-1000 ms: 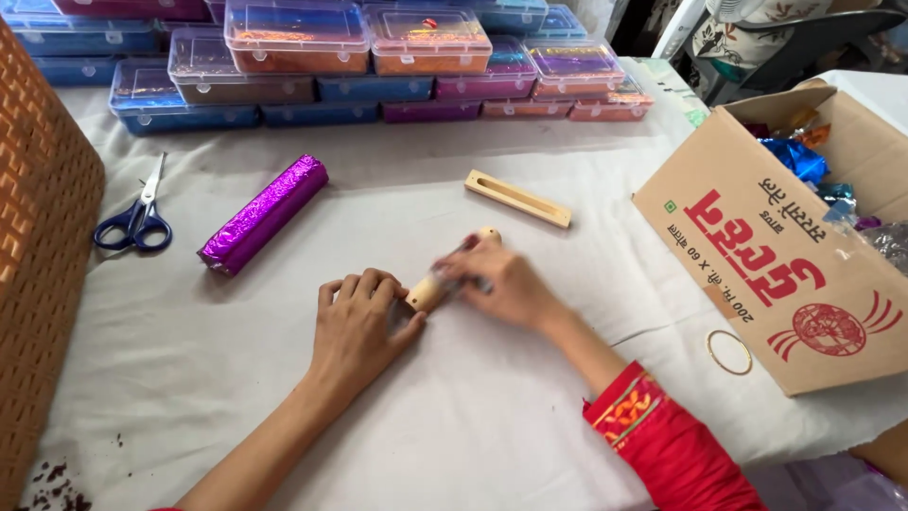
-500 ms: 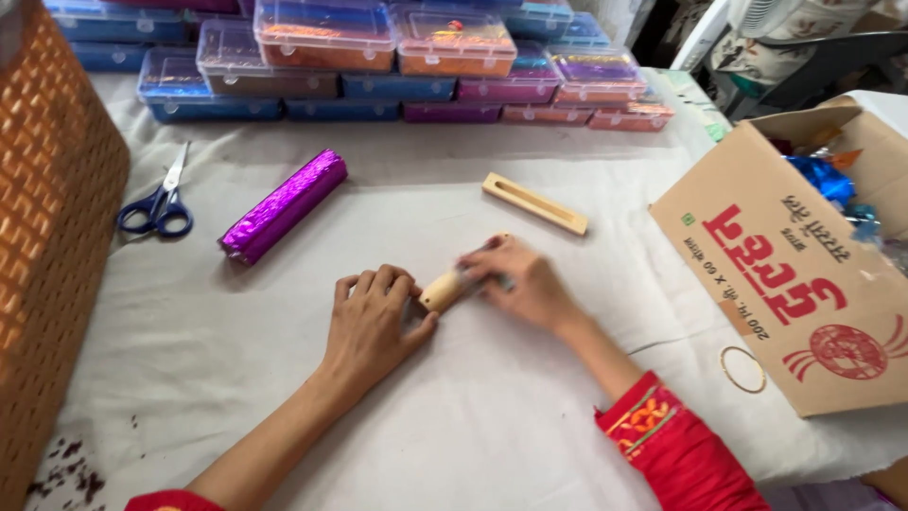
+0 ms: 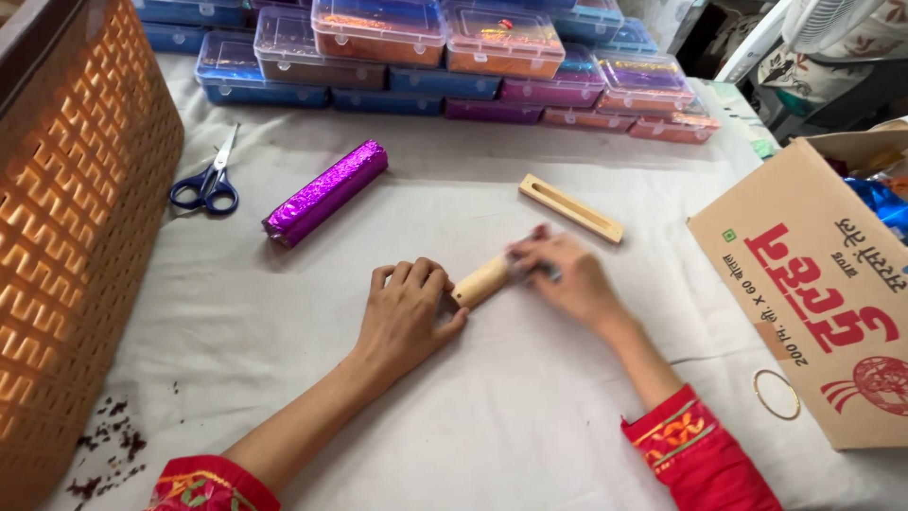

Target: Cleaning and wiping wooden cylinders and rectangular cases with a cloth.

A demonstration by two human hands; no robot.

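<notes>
A short wooden stick [image 3: 480, 280] lies on the white cloth between my hands. My left hand [image 3: 407, 312] rests flat with the thumb against its near end. At the far end my right hand [image 3: 563, 276] is closed over the stick, blurred, with a small dark item under the fingers that I cannot make out. Beyond the right hand lies a slotted wooden bar [image 3: 570, 207]. A roll wrapped in shiny purple foil [image 3: 324, 192] lies to the upper left, apart from both hands.
Blue-handled scissors [image 3: 206, 185] lie at the left by an orange woven basket [image 3: 71, 218]. Several clear lidded boxes [image 3: 445, 43] of coloured material line the far edge. A cardboard box [image 3: 818, 293] stands at right, a thin ring [image 3: 776, 394] beside it. Dark crumbs [image 3: 109, 445] lie near left.
The camera has shifted, so everything sits slightly lower and to the right in view. Both hands stay on the wooden stick; the right hand is moving and blurred.
</notes>
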